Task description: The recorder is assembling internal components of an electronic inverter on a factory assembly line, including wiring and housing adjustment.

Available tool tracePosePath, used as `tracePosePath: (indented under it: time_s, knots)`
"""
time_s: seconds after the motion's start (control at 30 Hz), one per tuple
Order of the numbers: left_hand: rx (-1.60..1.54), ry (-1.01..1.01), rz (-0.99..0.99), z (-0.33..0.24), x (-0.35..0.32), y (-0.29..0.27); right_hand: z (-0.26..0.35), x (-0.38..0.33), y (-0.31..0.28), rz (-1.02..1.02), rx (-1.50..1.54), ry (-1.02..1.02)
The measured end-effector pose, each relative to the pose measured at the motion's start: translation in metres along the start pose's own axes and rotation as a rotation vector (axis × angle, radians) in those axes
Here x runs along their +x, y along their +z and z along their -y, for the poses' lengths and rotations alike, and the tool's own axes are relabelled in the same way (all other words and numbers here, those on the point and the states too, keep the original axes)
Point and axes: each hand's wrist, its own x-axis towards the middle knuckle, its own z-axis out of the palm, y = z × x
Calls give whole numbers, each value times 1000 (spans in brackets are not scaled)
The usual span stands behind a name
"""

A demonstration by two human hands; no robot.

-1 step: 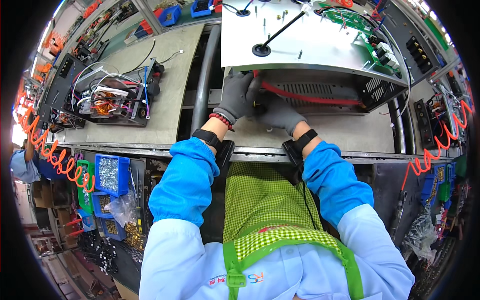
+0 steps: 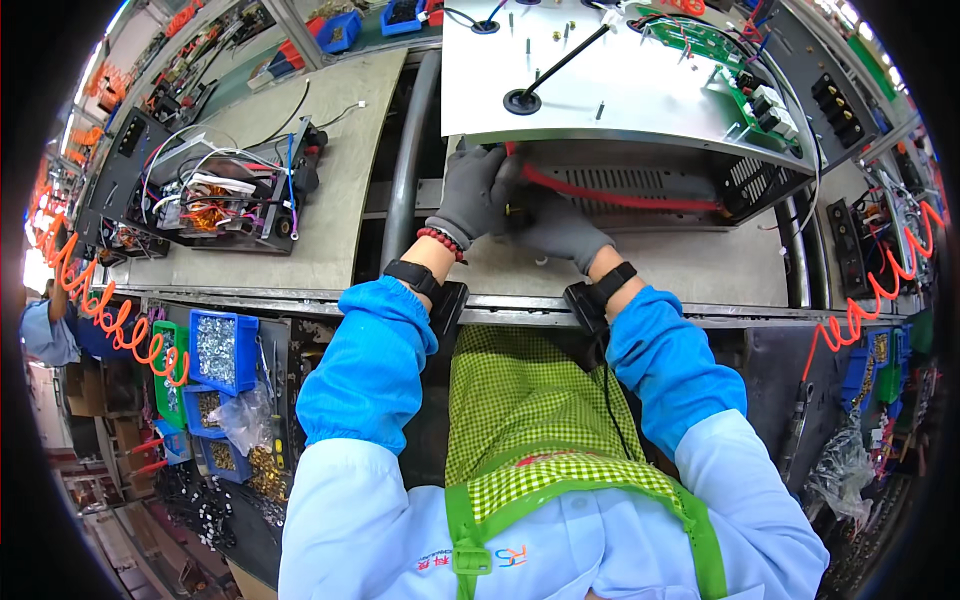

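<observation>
A metal chassis (image 2: 640,140) with a white top panel and dark, vented inner walls stands in front of me, its near side open. Both my hands, in grey gloves, meet at its left end. My left hand (image 2: 474,188) has its fingers bent around the chassis corner, beside the upper end of a thick red cable (image 2: 620,198). That cable runs right across the opening. My right hand (image 2: 556,228) reaches in from below with curled fingers, mostly in shadow behind the left. A small yellowish bit shows between the hands; what they grip is hidden.
At left, an open unit with a copper coil (image 2: 208,208) and loose wires sits on a board. Blue bins (image 2: 222,350) of small hardware stand below it. Orange coiled hoses (image 2: 130,335) hang on both sides. A green circuit board (image 2: 700,50) lies atop the chassis.
</observation>
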Motion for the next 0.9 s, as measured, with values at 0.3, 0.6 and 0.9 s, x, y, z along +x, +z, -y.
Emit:
tracePosePath:
  time_s: [0.3, 0.6, 0.9]
  knots:
    - [-19, 1, -28, -5, 1, -3, -4, 3, -5, 39, -124, 52]
    - [-24, 1, -86, -3, 0, -4, -34, 3, 26, -199, 7, -109]
    - [-71, -50, -42, -5, 2, -3, -32, 8, 10, 33, 41, 120]
